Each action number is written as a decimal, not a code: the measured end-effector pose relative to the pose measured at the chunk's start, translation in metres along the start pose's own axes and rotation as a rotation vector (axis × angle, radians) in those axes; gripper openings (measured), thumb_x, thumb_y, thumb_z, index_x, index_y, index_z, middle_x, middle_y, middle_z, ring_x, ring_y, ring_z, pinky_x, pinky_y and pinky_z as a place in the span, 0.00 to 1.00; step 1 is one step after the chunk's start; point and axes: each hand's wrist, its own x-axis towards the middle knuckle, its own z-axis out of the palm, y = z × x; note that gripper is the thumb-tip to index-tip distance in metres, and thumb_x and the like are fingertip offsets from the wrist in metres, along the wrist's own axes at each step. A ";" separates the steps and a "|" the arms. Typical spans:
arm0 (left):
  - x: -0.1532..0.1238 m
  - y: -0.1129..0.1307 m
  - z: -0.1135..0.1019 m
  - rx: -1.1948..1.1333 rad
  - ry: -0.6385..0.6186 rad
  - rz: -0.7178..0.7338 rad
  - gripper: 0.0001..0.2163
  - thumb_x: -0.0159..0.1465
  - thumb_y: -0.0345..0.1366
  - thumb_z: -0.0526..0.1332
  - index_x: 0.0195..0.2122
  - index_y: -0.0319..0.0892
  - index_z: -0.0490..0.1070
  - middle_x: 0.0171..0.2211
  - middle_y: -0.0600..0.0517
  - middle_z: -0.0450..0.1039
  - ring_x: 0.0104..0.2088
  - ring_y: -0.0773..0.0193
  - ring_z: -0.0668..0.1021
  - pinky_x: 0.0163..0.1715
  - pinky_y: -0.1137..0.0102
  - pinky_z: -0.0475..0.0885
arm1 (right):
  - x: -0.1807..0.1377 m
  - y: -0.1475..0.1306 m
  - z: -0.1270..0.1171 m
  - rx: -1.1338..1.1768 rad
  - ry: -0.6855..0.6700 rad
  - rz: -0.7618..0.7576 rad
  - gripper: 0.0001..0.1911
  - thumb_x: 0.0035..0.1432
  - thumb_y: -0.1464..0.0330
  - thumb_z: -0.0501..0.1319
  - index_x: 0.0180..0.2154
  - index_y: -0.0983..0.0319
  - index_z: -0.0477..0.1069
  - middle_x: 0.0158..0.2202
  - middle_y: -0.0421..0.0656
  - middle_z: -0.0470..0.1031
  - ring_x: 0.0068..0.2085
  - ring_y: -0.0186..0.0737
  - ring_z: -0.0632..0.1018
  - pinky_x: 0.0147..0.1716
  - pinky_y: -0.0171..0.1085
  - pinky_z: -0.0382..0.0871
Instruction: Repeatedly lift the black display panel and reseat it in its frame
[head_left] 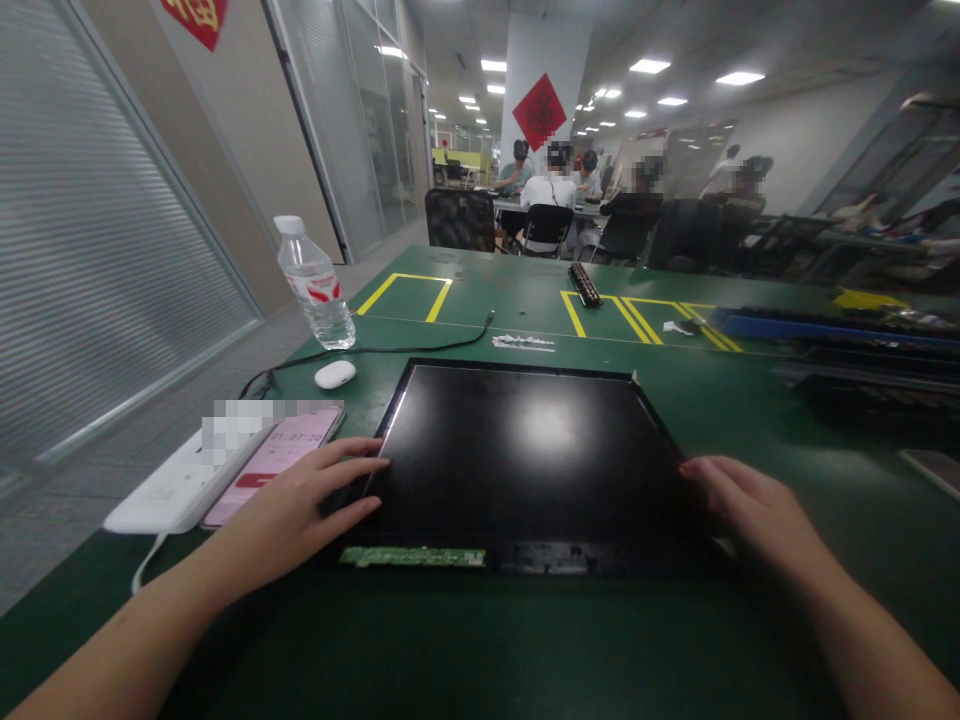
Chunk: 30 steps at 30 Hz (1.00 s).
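Note:
A dark LCD screen panel [480, 460] lies face up on the green table in front of me, light reflecting off its middle. Along its near edge runs a narrow green circuit board [412, 557]. My left hand [315, 495] is at the panel's left side, its fingers stretched out and apart, the tips touching the border. On the opposite side my right hand [739, 495] has its fingers drawn together at the right edge, pinching it. The undersides of the right fingers are hidden.
Left of the panel are a pink-screened phone [277, 465], a white power strip [172, 490], a white earbud case [335, 375], a water bottle [319, 290] and a black cable [405, 349]. Blurred blue and black parts [810, 325] lie at right. People [551, 190] sit farther back.

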 end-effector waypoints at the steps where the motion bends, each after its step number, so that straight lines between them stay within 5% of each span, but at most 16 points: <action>1: 0.001 0.001 0.000 0.022 0.005 -0.021 0.28 0.69 0.63 0.58 0.58 0.50 0.82 0.66 0.41 0.76 0.63 0.38 0.78 0.63 0.44 0.73 | 0.000 0.000 0.000 0.006 -0.003 0.005 0.27 0.54 0.44 0.59 0.38 0.58 0.84 0.26 0.47 0.80 0.29 0.50 0.78 0.28 0.45 0.70; 13: 0.004 0.011 -0.001 0.153 -0.010 -0.139 0.29 0.71 0.56 0.53 0.56 0.41 0.83 0.67 0.34 0.74 0.65 0.31 0.75 0.63 0.36 0.70 | 0.004 0.010 -0.005 -0.006 0.019 -0.020 0.23 0.51 0.47 0.64 0.39 0.56 0.84 0.39 0.49 0.85 0.35 0.53 0.81 0.31 0.48 0.74; 30: 0.008 0.019 0.006 0.136 -0.068 -0.183 0.30 0.68 0.42 0.49 0.62 0.30 0.77 0.65 0.30 0.74 0.64 0.33 0.76 0.63 0.40 0.71 | 0.014 0.025 0.006 -0.167 -0.019 -0.166 0.25 0.52 0.49 0.60 0.40 0.56 0.85 0.51 0.51 0.82 0.47 0.57 0.83 0.50 0.53 0.76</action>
